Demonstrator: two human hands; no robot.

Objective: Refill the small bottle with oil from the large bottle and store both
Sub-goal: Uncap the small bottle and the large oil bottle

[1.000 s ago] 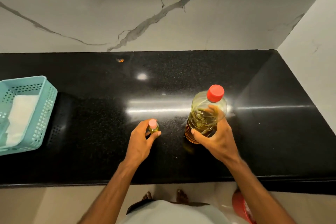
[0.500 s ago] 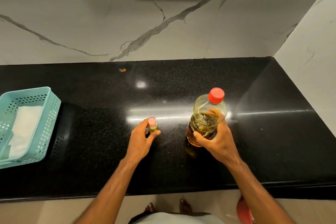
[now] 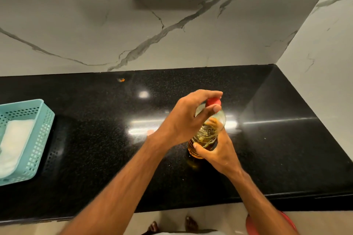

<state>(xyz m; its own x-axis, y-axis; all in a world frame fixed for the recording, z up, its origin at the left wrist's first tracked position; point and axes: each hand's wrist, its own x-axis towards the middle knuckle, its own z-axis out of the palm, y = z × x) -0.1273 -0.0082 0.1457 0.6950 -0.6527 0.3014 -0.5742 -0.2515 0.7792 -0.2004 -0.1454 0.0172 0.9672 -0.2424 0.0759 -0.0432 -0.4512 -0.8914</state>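
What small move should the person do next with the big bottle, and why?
Probably twist the red cap off. The left hand already pinches it, the right hand grips the large bottle upright on the counter, and the cap looks still on.

Blk counter [image 3: 95, 158]: basket [image 3: 41, 139], oil btl [image 3: 205, 135].
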